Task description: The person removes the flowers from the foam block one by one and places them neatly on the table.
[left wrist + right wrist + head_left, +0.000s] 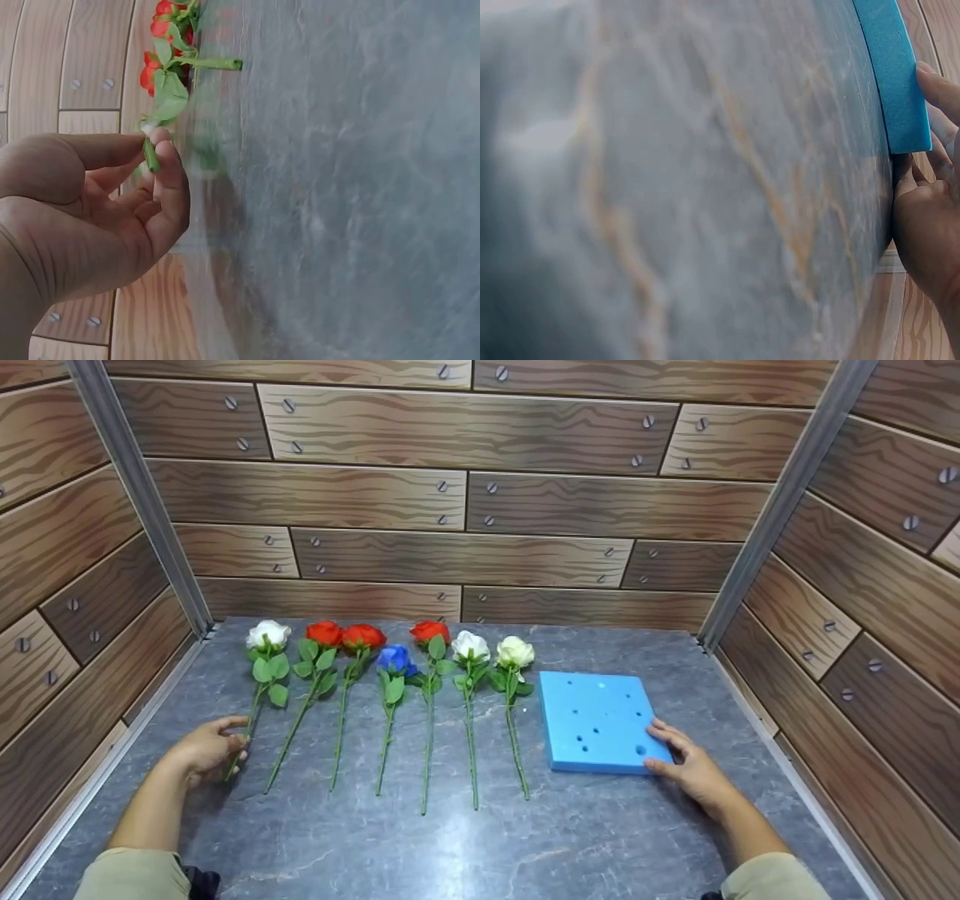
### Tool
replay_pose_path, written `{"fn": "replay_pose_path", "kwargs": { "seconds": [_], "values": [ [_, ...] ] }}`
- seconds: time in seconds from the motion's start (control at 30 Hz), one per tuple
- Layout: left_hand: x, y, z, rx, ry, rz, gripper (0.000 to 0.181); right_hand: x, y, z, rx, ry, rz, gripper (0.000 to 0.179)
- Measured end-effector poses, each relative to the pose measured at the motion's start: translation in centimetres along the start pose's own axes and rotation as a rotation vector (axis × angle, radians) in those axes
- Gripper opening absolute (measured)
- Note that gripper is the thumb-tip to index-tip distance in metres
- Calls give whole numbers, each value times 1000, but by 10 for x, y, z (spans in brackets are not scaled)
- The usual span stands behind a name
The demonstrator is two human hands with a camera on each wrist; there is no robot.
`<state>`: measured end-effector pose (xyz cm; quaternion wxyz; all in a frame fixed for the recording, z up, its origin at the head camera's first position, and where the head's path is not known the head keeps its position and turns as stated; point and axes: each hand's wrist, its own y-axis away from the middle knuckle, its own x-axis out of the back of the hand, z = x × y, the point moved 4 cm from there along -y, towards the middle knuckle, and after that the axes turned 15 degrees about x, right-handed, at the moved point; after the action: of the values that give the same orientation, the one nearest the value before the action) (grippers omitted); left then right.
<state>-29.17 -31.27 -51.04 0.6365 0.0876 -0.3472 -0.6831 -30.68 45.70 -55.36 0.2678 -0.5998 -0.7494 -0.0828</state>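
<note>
My left hand (212, 748) pinches the lower stem of the leftmost white rose (268, 634) between thumb and fingers; the cut stem end (152, 159) pokes out in the left wrist view. This rose slants up and away, its bloom toward the back wall. My right hand (694, 769) holds the near right corner of a blue foam block (600, 705), thumb at its front edge and fingers along its right side. The block lies flat, with several holes of different sizes in its top. In the right wrist view its front face (900, 82) shows beside the thumb.
Between the hands, a row of roses lies blooms-away on the grey marbled table (360, 847): red (324, 633), red (364, 637), blue (396, 660), red (430, 631), white (470, 646), cream (515, 652). Wood-patterned walls (465, 495) enclose the table's back and sides.
</note>
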Motion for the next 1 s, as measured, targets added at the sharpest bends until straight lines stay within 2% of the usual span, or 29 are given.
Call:
{"fn": "replay_pose_path", "kwargs": {
  "seconds": [0.2,0.47,0.63,1.0],
  "values": [
    [3,2,1,21,-69,58,59,-2,3,-1,-15,-6,-18,79],
    [5,3,2,32,-70,139,58,3,1,-2,-19,-5,-3,78],
    [6,2,-1,46,-88,155,52,3,2,-1,-21,12,-3,78],
    [3,-1,-3,56,-286,260,34,4,1,-5,13,59,7,77]
  ]
}}
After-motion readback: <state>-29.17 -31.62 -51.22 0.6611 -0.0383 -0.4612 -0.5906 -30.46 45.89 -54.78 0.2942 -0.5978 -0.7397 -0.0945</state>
